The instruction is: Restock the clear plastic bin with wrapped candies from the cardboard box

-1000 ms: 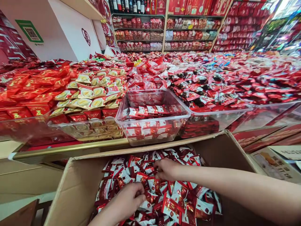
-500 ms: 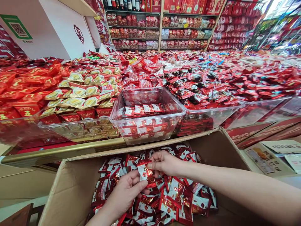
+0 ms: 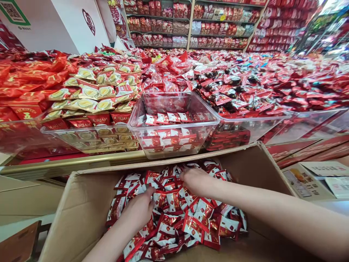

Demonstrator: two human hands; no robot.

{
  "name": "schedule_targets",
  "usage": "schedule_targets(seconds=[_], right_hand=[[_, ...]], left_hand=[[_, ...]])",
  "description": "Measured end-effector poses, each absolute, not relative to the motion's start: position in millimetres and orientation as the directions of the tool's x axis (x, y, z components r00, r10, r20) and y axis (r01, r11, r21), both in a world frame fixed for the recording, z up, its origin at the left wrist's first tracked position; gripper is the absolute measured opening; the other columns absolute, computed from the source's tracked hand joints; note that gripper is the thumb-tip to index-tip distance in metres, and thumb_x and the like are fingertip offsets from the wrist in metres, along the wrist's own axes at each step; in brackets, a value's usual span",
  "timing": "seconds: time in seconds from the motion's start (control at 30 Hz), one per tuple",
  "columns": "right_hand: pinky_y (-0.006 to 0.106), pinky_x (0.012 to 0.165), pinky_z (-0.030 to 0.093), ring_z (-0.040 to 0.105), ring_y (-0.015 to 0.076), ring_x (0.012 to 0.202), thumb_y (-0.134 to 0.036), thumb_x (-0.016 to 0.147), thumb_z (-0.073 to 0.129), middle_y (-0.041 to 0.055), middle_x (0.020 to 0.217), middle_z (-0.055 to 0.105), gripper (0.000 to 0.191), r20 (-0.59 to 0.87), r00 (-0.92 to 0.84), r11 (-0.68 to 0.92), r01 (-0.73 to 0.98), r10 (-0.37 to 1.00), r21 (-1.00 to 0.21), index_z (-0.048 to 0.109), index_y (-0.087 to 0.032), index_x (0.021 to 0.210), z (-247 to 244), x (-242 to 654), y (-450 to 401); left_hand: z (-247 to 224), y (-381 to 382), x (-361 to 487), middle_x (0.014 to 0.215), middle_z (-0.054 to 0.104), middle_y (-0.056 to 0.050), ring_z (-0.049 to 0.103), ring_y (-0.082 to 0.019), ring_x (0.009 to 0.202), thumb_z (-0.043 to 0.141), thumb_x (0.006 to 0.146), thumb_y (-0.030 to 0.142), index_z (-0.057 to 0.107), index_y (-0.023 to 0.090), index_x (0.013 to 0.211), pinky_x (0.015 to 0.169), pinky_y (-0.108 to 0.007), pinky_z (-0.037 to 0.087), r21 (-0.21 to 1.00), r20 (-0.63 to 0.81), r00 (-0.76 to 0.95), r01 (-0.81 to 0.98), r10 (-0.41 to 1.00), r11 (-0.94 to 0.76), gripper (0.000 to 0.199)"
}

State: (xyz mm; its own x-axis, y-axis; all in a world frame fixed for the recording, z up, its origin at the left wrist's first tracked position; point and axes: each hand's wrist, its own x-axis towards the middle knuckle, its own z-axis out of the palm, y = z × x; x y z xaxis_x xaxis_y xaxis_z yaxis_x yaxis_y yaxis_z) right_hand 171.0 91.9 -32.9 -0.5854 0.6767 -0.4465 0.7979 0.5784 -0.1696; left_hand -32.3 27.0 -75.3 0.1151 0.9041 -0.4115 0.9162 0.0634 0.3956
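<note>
Red-and-white foil snack packets (image 3: 196, 222) lay in a loose heap inside an open cardboard box (image 3: 61, 214), and both hands were in among them. The left hand (image 3: 141, 207) rested at the heap's left side, fingers partly curled, thumb and fingertips against the packets; whether it gripped one could not be told. The right hand (image 3: 195, 180) was farther back, near the box's far wall, bent down at the wrist, its fingertips buried; how far it was open, or what it had hold of, could not be told either.

Just beyond that wall stood a clear plastic bin (image 3: 177, 126), part-filled with similar packets set in rows. Gold durian-printed packets (image 3: 102, 105) were piled to its left, and dark-and-red packets (image 3: 226, 98) to its right. Stocked shelves (image 3: 160, 25) rose behind.
</note>
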Motion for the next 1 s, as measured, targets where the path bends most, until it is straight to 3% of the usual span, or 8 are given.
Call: schedule_targets(seconds=[0.17, 0.37, 0.5, 0.57, 0.63, 0.73, 0.87, 1.0], right_hand=[[0.027, 0.062, 0.042, 0.059, 0.0222, 0.077, -0.018, 0.074, 0.046, 0.0119, 0.081, 0.064, 0.019, -0.424, -0.641, 0.643, 0.749, 0.64, -0.161, 0.061, -0.013, 0.084, -45, 167, 84], [0.027, 0.062, 0.042, 0.059, 0.0213, 0.076, -0.026, 0.076, 0.043, 0.0102, 0.081, 0.063, 0.022, -0.382, -0.669, 0.662, 0.729, 0.638, -0.172, 0.06, -0.015, 0.085, -48, 168, 79], [0.023, 0.062, 0.04, 0.056, 0.018, 0.078, -0.039, 0.07, 0.052, 0.0065, 0.089, 0.061, 0.033, -0.224, -0.761, 0.631, 0.636, 0.609, -0.444, 0.056, -0.018, 0.096, -46, 166, 76], [0.02, 0.058, 0.038, 0.054, 0.0146, 0.073, -0.043, 0.068, 0.054, 0.0033, 0.087, 0.06, 0.038, -0.187, -0.778, 0.566, 0.577, 0.599, -0.589, 0.054, -0.02, 0.099, -45, 164, 76], [0.019, 0.052, 0.034, 0.051, 0.0121, 0.065, -0.044, 0.07, 0.051, 0.001, 0.078, 0.06, 0.034, -0.233, -0.771, 0.504, 0.581, 0.593, -0.639, 0.056, -0.02, 0.095, -44, 163, 77], [0.019, 0.048, 0.032, 0.049, 0.0118, 0.06, -0.04, 0.07, 0.051, 0.0014, 0.073, 0.059, 0.029, -0.352, -0.739, 0.466, 0.649, 0.575, -0.602, 0.058, -0.019, 0.089, -40, 165, 80], [0.023, 0.054, 0.037, 0.054, 0.018, 0.074, -0.042, 0.068, 0.052, 0.0071, 0.087, 0.059, 0.037, -0.446, -0.713, 0.488, 0.698, 0.541, -0.525, 0.057, -0.017, 0.095, -32, 171, 87], [0.028, 0.063, 0.041, 0.054, 0.0237, 0.087, -0.036, 0.067, 0.052, 0.0116, 0.097, 0.057, 0.043, -0.466, -0.631, 0.484, 0.775, 0.621, -0.405, 0.05, -0.018, 0.107, -37, 174, 88]], left_hand=[[-90, 32, -31, 0.064, 0.061, -0.003, 0.057, -0.022, 0.066, 0.047, 0.072, 0.027, 0.047, 0.021, 0.103, 0.057, -0.028, 0.035, 0.365, -0.374, 0.079, 0.928, 0.924, 0.069, 0.032], [-85, 31, -30, 0.069, 0.055, 0.001, 0.051, -0.016, 0.065, 0.052, 0.068, 0.019, 0.055, 0.022, 0.068, 0.059, -0.024, 0.035, 0.483, -0.29, 0.125, 0.875, 0.949, 0.032, 0.005], [-64, 30, -20, 0.078, 0.056, 0.0, 0.053, -0.015, 0.076, 0.046, 0.074, 0.023, 0.051, 0.021, 0.068, 0.069, -0.023, 0.038, 0.618, -0.195, 0.214, 0.785, 0.957, -0.05, 0.008], [-55, 29, -15, 0.072, 0.058, 0.0, 0.054, -0.014, 0.07, 0.041, 0.077, 0.028, 0.05, 0.021, 0.072, 0.064, -0.02, 0.041, 0.667, -0.193, 0.255, 0.742, 0.947, -0.064, 0.013], [-51, 29, -13, 0.069, 0.058, 0.0, 0.055, -0.013, 0.065, 0.036, 0.08, 0.032, 0.049, 0.02, 0.077, 0.058, -0.019, 0.042, 0.684, -0.21, 0.268, 0.728, 0.94, -0.055, 0.018], [-50, 28, -24, 0.076, 0.061, -0.003, 0.056, -0.017, 0.071, 0.037, 0.078, 0.028, 0.049, 0.019, 0.082, 0.064, -0.024, 0.042, 0.625, -0.252, 0.221, 0.781, 0.942, -0.016, 0.016], [-52, 22, -47, 0.077, 0.063, -0.012, 0.056, -0.029, 0.075, 0.049, 0.064, 0.022, 0.056, 0.018, 0.072, 0.066, -0.037, 0.039, 0.464, -0.372, 0.144, 0.884, 0.917, 0.05, 0.012], [-55, 18, -52, 0.082, 0.064, -0.011, 0.056, -0.029, 0.078, 0.053, 0.057, 0.019, 0.059, 0.02, 0.074, 0.066, -0.035, 0.038, 0.418, -0.445, 0.163, 0.907, 0.881, 0.044, 0.018]])
